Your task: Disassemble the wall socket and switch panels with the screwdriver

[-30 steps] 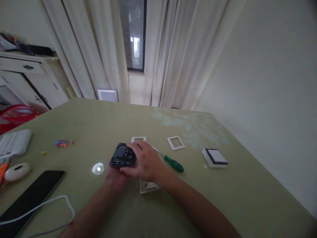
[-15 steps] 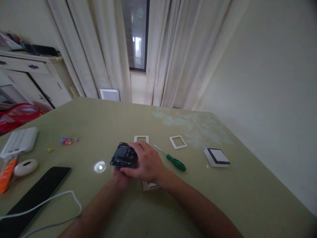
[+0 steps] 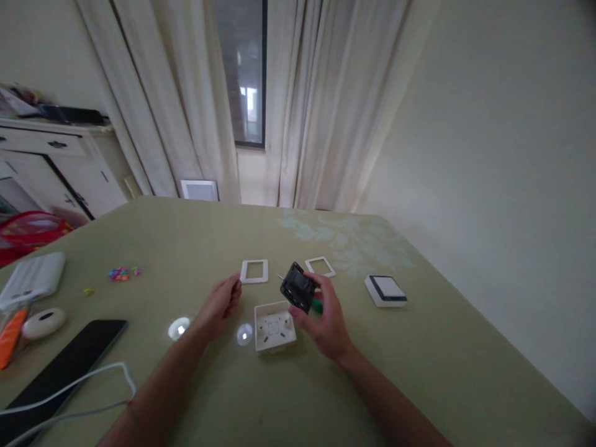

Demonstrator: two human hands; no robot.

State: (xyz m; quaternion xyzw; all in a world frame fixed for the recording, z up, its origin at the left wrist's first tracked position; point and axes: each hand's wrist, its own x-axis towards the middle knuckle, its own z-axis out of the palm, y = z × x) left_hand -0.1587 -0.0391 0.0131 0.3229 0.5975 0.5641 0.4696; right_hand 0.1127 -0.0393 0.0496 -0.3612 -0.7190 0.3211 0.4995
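Observation:
My right hand (image 3: 328, 323) grips a black square wall-switch module (image 3: 298, 287) by its right edge, tilted above the table. Just below and to its left sits an open white back box (image 3: 274, 329), with its slotted floor showing. My left hand (image 3: 222, 304) is closed with curled fingers, close to the lower left corner of a white square frame (image 3: 254, 271). What its fingers hold, if anything, is hidden. Behind the module lies a screwdriver with a green handle (image 3: 317, 305), mostly covered. A second white frame (image 3: 320, 266) rests farther right.
At the right stands a white box-mounted switch (image 3: 386, 290). Toward the left lie a black phone (image 3: 69, 372) with a white cable (image 3: 93, 371), an orange-handled tool (image 3: 12, 338), a white round device (image 3: 44, 323), a white case (image 3: 33, 280) and small colourful pieces (image 3: 121, 274).
My hands have moved apart. The right one carried the module rightward, while the left let go of it and moved near the frame. The back box is now uncovered.

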